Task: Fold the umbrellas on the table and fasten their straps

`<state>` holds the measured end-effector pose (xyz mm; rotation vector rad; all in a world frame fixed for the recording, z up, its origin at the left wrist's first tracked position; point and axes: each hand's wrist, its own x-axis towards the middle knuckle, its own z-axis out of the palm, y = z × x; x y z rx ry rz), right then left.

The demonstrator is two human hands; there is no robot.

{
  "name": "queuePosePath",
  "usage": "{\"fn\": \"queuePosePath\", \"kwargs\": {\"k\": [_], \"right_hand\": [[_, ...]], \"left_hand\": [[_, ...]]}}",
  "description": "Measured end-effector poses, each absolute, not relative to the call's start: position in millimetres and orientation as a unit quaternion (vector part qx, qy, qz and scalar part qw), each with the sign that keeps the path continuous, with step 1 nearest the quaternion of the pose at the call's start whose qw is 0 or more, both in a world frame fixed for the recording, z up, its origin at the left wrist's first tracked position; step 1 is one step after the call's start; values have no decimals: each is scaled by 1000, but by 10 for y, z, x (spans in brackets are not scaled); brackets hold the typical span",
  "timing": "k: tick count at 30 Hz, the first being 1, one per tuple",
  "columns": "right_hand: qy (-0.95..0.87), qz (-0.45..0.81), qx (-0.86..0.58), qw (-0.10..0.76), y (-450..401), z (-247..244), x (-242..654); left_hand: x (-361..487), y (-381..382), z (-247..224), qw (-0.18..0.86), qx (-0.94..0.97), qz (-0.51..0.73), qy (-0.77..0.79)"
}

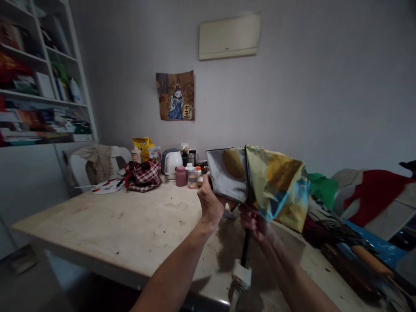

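Observation:
A partly folded umbrella with a yellow, grey and light-blue canopy is held above the table, its black shaft pointing down towards me and ending in a white handle. My left hand is closed on the left edge of the grey canopy panel; some of its fingers are hidden behind the fabric. Below the canopy, my right hand wraps around the shaft, and the fabric covers part of its fingers. The canopy's folds bulge out to the right of both hands.
On the pale table stand a white kettle, a pink jar and small bottles, beside a checked cloth bag. Folded umbrellas and other items lie along the right side. Chairs hold clothes.

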<state>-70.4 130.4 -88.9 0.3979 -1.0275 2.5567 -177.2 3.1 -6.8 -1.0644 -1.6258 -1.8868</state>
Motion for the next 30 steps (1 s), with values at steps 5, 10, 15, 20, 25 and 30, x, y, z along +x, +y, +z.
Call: {"fn": "queuePosePath", "kwargs": {"k": [5,10,15,20,25,30], "right_hand": [[-344,904,128,218,1312,-868,-701],[-336,909,121,214,1304,-837,-671],[-320,916,140,198,1285,-840,-651],[-329,914,140,193,1302,-838,-652],[-340,911,124,196,1324,-834,-650],[-355,906,126,195,1340,-844,-657]], "left_hand": [[-1729,76,-253,275,-368,-642,-615],[-1604,22,-385,166,-376,-694,-592],[-1686,-42,-332,81,-371,-748,-544],[-1698,-118,-252,-3,-371,-822,-432],[-1806,-130,-128,-16,-338,-832,-439],[-1950,-97,-62,-35,-334,-820,-464]]}}
